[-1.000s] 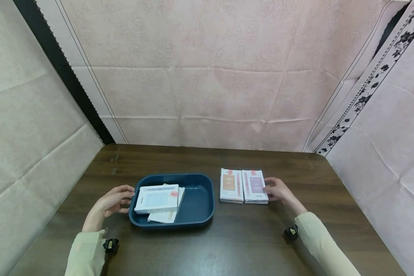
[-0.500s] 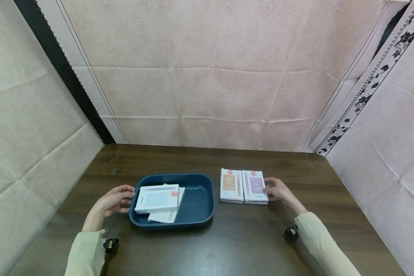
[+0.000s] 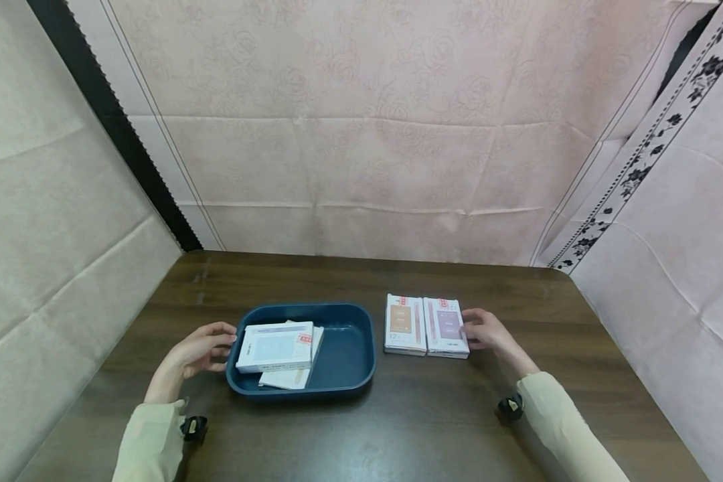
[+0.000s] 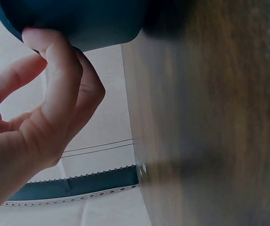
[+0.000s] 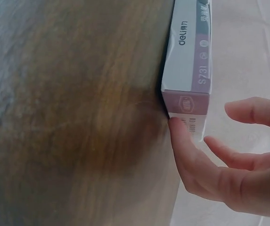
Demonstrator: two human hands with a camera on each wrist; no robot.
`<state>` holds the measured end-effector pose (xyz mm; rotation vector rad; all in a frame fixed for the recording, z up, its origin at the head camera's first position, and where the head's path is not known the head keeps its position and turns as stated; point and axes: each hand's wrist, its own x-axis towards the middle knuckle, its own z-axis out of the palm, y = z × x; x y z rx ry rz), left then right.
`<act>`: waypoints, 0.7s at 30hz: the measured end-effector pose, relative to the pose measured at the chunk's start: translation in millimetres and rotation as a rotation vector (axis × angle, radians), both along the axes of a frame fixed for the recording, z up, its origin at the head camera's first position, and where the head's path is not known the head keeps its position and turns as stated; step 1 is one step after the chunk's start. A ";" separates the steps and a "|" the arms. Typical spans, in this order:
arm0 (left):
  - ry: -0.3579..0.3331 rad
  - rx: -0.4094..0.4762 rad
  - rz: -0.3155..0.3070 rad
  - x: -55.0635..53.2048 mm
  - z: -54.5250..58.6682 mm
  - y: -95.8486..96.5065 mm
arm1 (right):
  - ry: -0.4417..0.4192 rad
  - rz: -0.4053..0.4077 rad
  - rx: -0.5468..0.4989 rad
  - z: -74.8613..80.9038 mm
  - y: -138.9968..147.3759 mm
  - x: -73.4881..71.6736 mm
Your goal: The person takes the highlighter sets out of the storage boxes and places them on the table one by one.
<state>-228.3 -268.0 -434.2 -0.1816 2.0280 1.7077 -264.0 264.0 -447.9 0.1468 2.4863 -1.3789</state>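
In the head view, a dark blue tray stands left of the middle of the table. My left hand is at its left end, fingers loosely bent; in the left wrist view the thumb touches the tray wall. A white box with a pale blue label lies in the tray, partly over another white box. My right hand has loosely bent fingers at the right side of a white box with a purple label. A fingertip touches this box's end in the right wrist view.
A white box with a tan label lies flush against the left side of the purple-labelled one. All stand on a dark brown wooden table. Pale patterned cloth hangs behind the table and on both sides.
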 end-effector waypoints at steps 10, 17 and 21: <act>-0.003 0.002 0.008 -0.5 1.3 1.7 | 0.057 -0.027 0.009 8.7 -4.0 0.3; 0.004 -0.006 0.017 0.4 1.1 2.1 | 0.114 -0.010 0.013 19.0 -11.1 4.5; 0.000 -0.007 0.021 0.8 1.1 2.6 | 0.152 0.021 0.002 23.2 -15.6 8.0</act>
